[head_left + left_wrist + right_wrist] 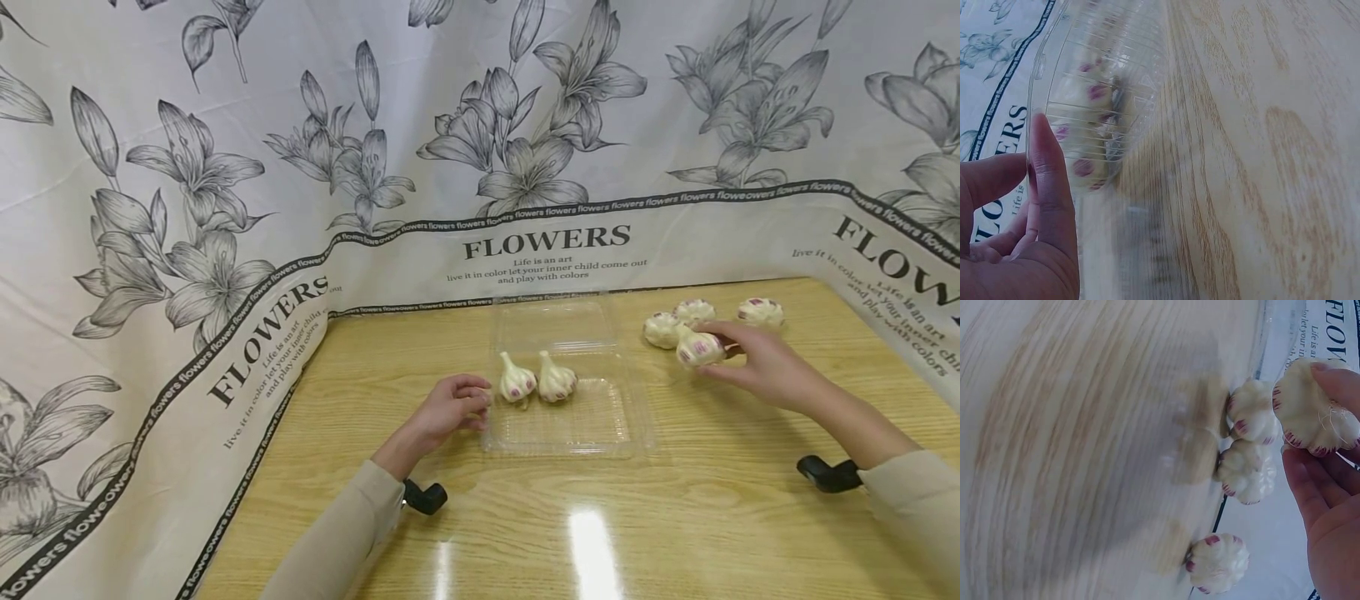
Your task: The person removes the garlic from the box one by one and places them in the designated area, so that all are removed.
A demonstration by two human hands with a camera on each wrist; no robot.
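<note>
My right hand [768, 367] grips a white garlic bulb [699, 347] with purple streaks, its stem pointing up and left. In the right wrist view, the thumb lies over this bulb [1313, 409] and the fingers curl beneath. An open clear plastic clamshell box [573, 450] lies on the table, its lid [553, 325] folded back toward the wall. Two garlic bulbs, one at the left [518, 382] and another beside it [557, 382], sit in the box's far left part. At the box's left rim [1038, 65], my left hand [450, 408] pinches the thin plastic edge between thumb and fingers.
Three more garlic bulbs lie on the wooden table [720, 517] at the back right: two close together, one left [662, 330] and one behind [695, 312], with a third [761, 312] apart. A flower-printed cloth [412, 267] hangs around the table's back and sides.
</note>
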